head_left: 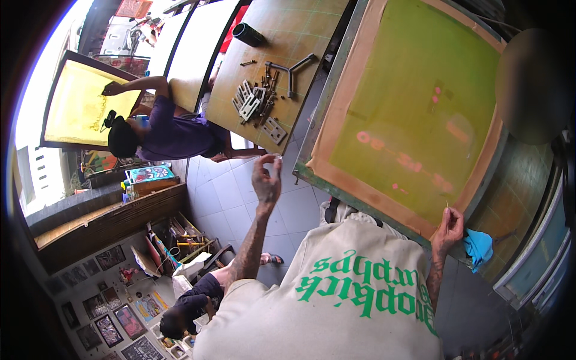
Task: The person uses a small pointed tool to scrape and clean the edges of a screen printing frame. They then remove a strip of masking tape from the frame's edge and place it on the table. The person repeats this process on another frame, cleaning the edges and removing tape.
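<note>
My left hand (267,180) is raised left of the green screen frame (303,174), pinching something small and pale (278,158), too small to name, near the wooden table's corner. My right hand (449,229) is at the screen's lower right edge, pinching a thin pale stick (447,204). The screen's mesh (414,102) is yellow-green with pink marks and a tan border. A blue cloth (478,246) lies just right of that hand.
The wooden table (288,27) bears metal brackets (246,103), bolts and a dark cylinder (248,34). A co-worker in purple (174,123) works at a yellow screen (72,99); another person (192,303) is at lower left. Grey tiled floor (222,189) lies between. A clutter-filled shelf (180,243) stands left.
</note>
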`<state>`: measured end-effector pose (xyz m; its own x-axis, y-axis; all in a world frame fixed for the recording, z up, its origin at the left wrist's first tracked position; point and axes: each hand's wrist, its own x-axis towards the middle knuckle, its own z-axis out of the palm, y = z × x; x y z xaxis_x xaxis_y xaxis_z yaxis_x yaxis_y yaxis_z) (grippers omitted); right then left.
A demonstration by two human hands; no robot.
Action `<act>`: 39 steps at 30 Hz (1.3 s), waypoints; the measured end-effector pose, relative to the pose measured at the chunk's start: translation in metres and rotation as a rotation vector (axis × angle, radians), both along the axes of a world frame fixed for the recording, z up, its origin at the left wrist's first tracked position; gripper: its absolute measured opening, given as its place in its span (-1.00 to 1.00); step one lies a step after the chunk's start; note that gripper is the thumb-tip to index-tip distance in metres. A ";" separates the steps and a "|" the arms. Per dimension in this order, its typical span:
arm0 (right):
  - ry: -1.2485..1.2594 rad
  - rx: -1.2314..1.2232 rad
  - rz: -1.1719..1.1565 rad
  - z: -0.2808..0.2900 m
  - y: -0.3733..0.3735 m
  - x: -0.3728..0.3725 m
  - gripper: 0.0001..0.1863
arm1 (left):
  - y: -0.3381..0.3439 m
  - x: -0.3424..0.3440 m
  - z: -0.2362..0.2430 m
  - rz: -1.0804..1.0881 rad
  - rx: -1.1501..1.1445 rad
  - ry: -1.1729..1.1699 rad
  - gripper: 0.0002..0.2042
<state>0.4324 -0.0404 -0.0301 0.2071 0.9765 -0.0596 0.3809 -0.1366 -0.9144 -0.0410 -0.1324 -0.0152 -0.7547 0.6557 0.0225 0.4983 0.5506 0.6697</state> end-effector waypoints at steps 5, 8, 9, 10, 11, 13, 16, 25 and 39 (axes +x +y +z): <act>-0.056 -0.011 0.008 -0.005 0.001 0.004 -0.81 | 0.022 0.067 0.031 -0.342 -0.093 0.308 -0.67; -0.050 -0.002 0.004 -0.004 0.002 0.002 -0.80 | 0.023 0.083 0.031 -0.317 -0.189 0.350 -0.63; -0.050 -0.004 0.005 -0.004 0.002 0.002 -0.80 | 0.022 0.085 0.028 -0.296 -0.220 0.344 -0.62; -0.051 -0.004 -0.001 -0.003 0.001 0.002 -0.81 | 0.024 0.086 0.026 -0.295 -0.215 0.332 -0.63; -0.051 -0.005 -0.007 -0.002 0.000 0.002 -0.81 | 0.025 0.087 0.023 -0.294 -0.209 0.321 -0.64; -0.043 -0.008 -0.011 0.000 0.000 0.000 -0.80 | 0.024 0.087 0.019 -0.295 -0.201 0.303 -0.66; -0.031 -0.036 -0.004 0.000 0.000 0.001 -0.82 | 0.020 0.086 0.013 -0.299 -0.203 0.275 -0.68; 0.012 -0.053 -0.009 0.006 0.000 -0.002 -0.83 | 0.028 0.091 0.022 -0.302 -0.242 0.232 -0.64; 0.007 -0.067 -0.032 0.003 0.000 -0.001 -0.84 | 0.030 0.094 0.009 -0.272 -0.043 0.288 -0.74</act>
<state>0.4312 -0.0405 -0.0271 0.2377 0.9631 -0.1263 0.3693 -0.2099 -0.9053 0.0534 -0.1026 -0.0065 -0.5202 0.8357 0.1759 0.7940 0.3973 0.4602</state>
